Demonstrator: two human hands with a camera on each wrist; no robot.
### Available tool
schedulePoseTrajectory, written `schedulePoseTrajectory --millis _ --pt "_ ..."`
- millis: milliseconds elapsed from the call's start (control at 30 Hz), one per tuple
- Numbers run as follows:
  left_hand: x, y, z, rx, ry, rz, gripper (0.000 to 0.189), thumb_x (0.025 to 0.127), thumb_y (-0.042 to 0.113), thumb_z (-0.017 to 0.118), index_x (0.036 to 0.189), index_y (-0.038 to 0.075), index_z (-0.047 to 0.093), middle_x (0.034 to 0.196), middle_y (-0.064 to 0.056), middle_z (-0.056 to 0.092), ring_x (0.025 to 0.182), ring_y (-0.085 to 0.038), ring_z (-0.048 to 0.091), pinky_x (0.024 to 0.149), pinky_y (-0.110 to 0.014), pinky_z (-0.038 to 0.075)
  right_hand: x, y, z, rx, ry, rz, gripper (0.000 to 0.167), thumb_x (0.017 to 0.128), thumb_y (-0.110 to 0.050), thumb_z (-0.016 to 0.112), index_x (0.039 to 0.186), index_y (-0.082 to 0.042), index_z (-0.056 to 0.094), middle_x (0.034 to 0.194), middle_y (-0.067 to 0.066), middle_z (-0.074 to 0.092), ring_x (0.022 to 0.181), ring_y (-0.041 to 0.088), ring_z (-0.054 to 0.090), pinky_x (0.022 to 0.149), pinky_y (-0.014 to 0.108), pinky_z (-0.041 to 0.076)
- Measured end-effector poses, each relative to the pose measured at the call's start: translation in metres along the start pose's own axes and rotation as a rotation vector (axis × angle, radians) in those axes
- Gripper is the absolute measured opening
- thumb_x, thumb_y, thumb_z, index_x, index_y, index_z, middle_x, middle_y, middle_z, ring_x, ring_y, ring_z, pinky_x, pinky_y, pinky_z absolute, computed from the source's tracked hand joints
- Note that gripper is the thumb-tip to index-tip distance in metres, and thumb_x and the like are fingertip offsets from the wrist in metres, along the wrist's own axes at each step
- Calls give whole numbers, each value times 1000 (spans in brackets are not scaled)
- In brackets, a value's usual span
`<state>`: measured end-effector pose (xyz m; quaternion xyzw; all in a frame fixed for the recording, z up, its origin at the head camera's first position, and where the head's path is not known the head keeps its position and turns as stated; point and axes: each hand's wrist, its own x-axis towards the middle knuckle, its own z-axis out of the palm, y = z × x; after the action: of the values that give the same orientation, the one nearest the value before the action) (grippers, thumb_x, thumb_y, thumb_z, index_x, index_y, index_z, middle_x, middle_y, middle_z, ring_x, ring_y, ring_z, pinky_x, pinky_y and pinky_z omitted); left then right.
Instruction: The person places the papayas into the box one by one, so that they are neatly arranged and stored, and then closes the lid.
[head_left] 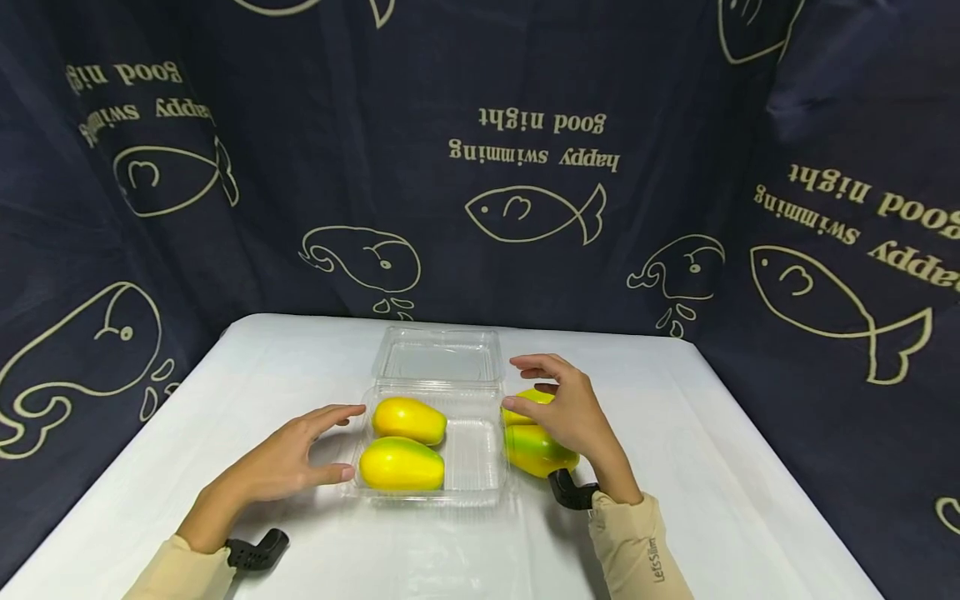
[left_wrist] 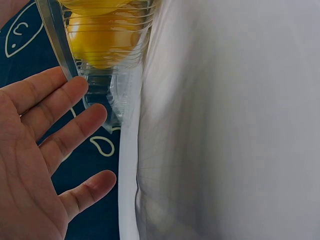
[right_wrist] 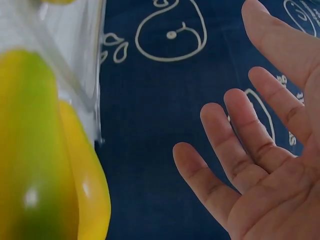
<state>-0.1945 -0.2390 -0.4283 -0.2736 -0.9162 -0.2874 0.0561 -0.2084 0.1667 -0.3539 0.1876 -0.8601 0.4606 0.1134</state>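
A clear plastic clamshell box (head_left: 472,454) lies with its lid (head_left: 438,354) laid back. Two yellow-green papayas fill its left half: a rear papaya (head_left: 408,419) and a front papaya (head_left: 401,465). My left hand (head_left: 288,454) is beside the box's left wall, thumb and fingers spread; the left wrist view shows its fingertips (left_wrist: 97,114) near the wall. To the right of the box lie two more papayas, a greener one (head_left: 538,450) in front and another (head_left: 517,410) behind, partly hidden by my right hand (head_left: 566,408). That hand hovers over them, fingers apart and holding nothing.
A white cloth (head_left: 300,350) covers the table under the box. Dark blue curtains (head_left: 540,283) with fish and whale prints hang behind it and on both sides. A black wrist strap mount (head_left: 258,552) sits on the left wrist, another (head_left: 573,490) on the right.
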Motion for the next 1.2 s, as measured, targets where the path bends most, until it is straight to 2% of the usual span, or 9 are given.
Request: schedulePoseTrajectory --millis 267,500,700,867,1200 --pt "0 0 1 -6 5 5 78 82 52 78 148 23 49 148 6 53 129 -20 57 103 -55 48 -6 11 -20 -26 -12 17 56 76 -21 89 127 -18 67 127 0 67 115 23 65 99 45 55" --pt "-1 -1 2 -3 2 3 78 82 53 77 149 24 48 148 6 53 129 -20 57 103 -54 48 -9 26 -26 -38 -86 51 52 74 -25 90 121 -22 69 120 -1 70 111 25 65 95 46 56" --pt "0 -2 -2 11 4 17 79 82 52 78 149 22 48 149 5 52 130 -22 57 104 -54 48 -15 40 -30 -8 -128 74 54 74 -23 90 122 -13 68 125 11 69 112 29 65 96 51 55" --pt "1 -2 -3 11 -2 14 79 82 49 79 149 22 48 149 4 52 132 -24 56 105 -55 47 -21 50 -30 -15 -118 87 55 75 -26 89 123 -9 67 125 11 68 113 27 65 97 56 52" --pt "1 -2 -2 17 -5 26 78 84 53 75 150 22 47 149 2 52 130 -26 57 103 -58 47 -36 51 -20 -76 -92 56 57 71 -30 92 120 -13 70 120 4 70 110 28 65 93 52 55"
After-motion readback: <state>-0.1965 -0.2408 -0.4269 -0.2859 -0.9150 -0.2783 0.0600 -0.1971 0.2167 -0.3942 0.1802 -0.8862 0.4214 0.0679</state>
